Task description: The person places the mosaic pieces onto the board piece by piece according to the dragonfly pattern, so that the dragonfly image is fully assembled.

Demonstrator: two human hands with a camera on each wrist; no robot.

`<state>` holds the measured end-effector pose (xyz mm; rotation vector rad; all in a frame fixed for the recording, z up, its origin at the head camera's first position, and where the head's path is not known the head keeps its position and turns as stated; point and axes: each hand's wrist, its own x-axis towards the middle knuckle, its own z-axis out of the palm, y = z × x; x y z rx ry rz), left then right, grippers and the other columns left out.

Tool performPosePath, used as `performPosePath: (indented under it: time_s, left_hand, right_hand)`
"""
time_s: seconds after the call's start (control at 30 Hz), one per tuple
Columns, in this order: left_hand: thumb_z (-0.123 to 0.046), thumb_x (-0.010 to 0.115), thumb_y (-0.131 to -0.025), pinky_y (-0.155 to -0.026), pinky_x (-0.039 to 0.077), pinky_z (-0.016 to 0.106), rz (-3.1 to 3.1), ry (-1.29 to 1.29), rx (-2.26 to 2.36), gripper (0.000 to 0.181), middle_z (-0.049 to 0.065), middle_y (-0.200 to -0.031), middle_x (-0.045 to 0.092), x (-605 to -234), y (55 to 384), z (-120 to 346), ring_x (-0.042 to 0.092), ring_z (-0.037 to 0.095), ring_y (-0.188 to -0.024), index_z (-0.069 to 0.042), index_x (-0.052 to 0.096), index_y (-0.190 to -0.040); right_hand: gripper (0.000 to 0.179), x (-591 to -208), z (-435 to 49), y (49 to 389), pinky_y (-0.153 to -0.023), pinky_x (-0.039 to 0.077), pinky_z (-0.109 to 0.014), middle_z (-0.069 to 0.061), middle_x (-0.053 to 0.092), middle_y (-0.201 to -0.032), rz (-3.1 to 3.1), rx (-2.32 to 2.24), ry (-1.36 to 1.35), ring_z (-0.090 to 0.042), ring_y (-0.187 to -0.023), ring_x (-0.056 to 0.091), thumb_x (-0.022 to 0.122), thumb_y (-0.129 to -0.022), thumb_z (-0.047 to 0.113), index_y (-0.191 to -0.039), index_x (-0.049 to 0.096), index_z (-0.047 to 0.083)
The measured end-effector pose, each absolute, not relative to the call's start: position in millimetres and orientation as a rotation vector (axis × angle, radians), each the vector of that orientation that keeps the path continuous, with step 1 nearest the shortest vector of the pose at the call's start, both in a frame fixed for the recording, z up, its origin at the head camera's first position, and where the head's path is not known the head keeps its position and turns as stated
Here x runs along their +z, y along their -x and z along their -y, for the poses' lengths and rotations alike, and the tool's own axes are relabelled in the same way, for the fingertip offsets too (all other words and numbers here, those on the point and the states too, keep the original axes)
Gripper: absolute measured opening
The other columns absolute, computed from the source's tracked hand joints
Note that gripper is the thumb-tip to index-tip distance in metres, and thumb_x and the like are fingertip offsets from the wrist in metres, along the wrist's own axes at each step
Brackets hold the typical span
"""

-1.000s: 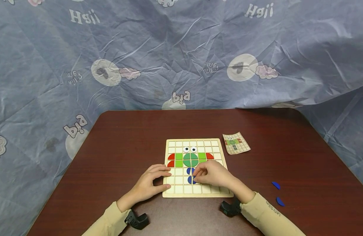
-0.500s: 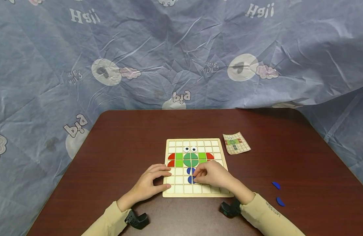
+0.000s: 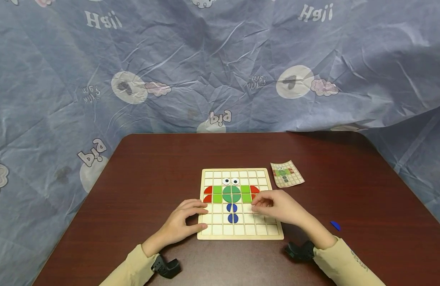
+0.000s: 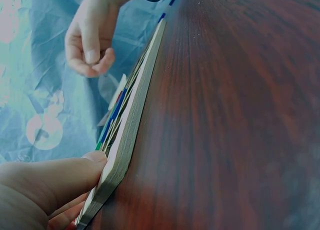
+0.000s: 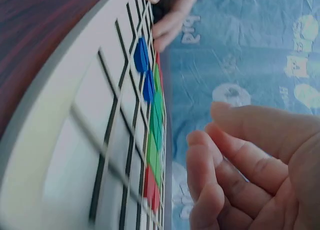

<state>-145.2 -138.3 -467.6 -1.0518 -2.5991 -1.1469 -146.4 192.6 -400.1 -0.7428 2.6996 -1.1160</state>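
A pale wooden grid board (image 3: 241, 235) lies on the table, bearing flat coloured pieces. My left hand (image 3: 182, 222) rests along its left edge, fingers spread and fingertips on the frame; the left wrist view shows the thumb (image 4: 75, 177) on the rim. Two blue round shapes made of half discs (image 3: 232, 218) sit below the green circle (image 3: 231, 194). Above the board's right side hovers my right hand (image 3: 277, 204), fingers loosely bent. Its thumb (image 5: 265, 125) stands slightly apart from the fingertips, with nothing between them in the right wrist view.
A small pattern card (image 3: 287, 174) lies beyond the board's right corner. One blue half disc (image 3: 335, 225) is on the table at right; the right sleeve (image 3: 345, 258) covers the spot near it. Red pieces (image 3: 207, 194), light green squares (image 3: 217, 194) and two eye pieces (image 3: 235, 181) are on the grid.
My right hand has let go of the lower blue half disc and moved up and right, uncovering both blue shapes. The sleeve now hides one loose blue piece. The left hand stays put.
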Motion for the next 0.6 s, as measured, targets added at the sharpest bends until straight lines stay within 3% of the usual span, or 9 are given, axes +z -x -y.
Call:
performPosePath:
  time_s: [0.6]
  left_hand:
    - [-0.030,0.077,-0.078,-0.100,0.039,0.040,2.609,1.049,-1.152,0.035,-0.004,-0.123,0.059,-467.2,145.0,138.6,0.044,0.017,-0.122,-0.014,0.069,-0.109]
  right_hand:
    - [0.017,-386.6,-283.4,112.8,-0.057,0.047,-0.023,0.006,0.065,-0.086,-2.838,-1.150,0.563,-0.007,-0.071,0.057,0.070,-0.086,0.025,-0.100,0.069,0.015]
